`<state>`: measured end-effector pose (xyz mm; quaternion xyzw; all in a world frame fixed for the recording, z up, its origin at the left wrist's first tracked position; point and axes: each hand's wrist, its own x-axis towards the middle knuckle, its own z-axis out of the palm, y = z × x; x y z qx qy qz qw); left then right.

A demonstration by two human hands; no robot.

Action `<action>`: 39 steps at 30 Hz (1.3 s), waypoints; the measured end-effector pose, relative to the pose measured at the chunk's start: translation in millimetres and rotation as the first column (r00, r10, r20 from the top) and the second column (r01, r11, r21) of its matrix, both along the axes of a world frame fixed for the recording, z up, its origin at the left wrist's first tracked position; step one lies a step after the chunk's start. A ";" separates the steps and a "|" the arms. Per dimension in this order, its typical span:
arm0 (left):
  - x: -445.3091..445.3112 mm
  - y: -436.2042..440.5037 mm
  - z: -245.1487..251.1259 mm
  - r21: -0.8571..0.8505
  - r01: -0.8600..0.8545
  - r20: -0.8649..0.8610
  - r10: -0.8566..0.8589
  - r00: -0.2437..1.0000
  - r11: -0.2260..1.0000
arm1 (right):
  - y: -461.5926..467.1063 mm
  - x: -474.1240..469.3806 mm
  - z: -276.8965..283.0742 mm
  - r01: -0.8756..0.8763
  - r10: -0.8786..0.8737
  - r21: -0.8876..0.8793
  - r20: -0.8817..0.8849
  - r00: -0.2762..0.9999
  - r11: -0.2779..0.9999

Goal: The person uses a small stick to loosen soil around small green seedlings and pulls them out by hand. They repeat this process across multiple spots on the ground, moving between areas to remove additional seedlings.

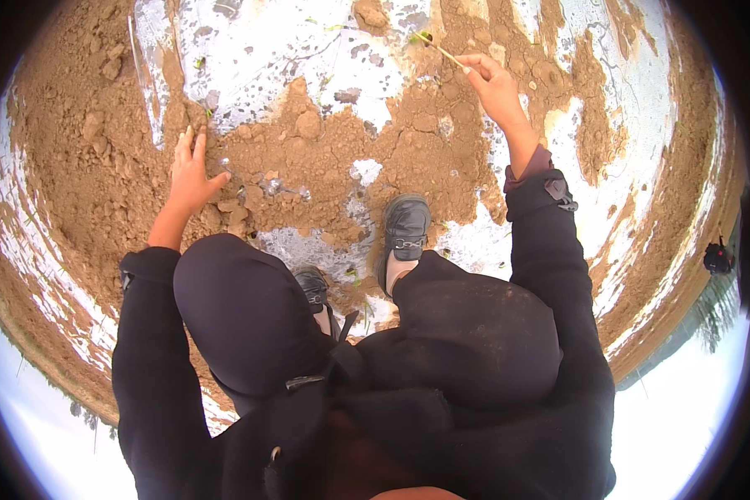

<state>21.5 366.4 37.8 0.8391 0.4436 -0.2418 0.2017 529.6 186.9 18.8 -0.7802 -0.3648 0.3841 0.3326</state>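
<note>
My right hand [492,84] pinches a thin pale stick [440,50] between thumb and fingers. The stick's far end meets a small green seedling [420,38] at a hole in the soil-covered plastic film. My left hand [192,170] is spread, palm down, over loose brown soil [225,215] at the left, with nothing in it. Just past its fingertips a tiny green sprout [209,113] shows at the edge of the whitish film [262,69]. Another sprout [199,63] stands farther up in a hole of the film.
Black shoes [406,228] rest on soil and film between my bent knees. More small green shoots [353,275] grow near them. Clods [371,14] lie on the film. Film strips and soil rows run along both sides. At the far right is a dark figure or object [717,257].
</note>
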 end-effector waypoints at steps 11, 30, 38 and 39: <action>-4.2 -3.1 -7.1 0.064 0.030 0.036 -0.032 0.999 0.998 | -2.1 -74.4 35.8 -0.422 0.431 -0.089 0.140 0.892 0.902; -6.0 -0.2 -5.6 0.020 -0.002 0.039 0.002 0.999 1.000 | 24.0 -148.8 44.0 -0.603 0.623 -0.253 0.559 0.547 0.757; -4.3 -0.6 -1.8 0.022 -0.010 0.024 0.010 1.000 1.000 | 41.8 -155.6 57.0 -0.657 0.622 -0.189 0.582 0.523 0.730; -3.8 -0.8 -1.3 0.022 -0.010 0.008 0.010 1.000 1.000 | 47.8 -153.1 57.0 -0.670 0.614 -0.167 0.598 0.514 0.724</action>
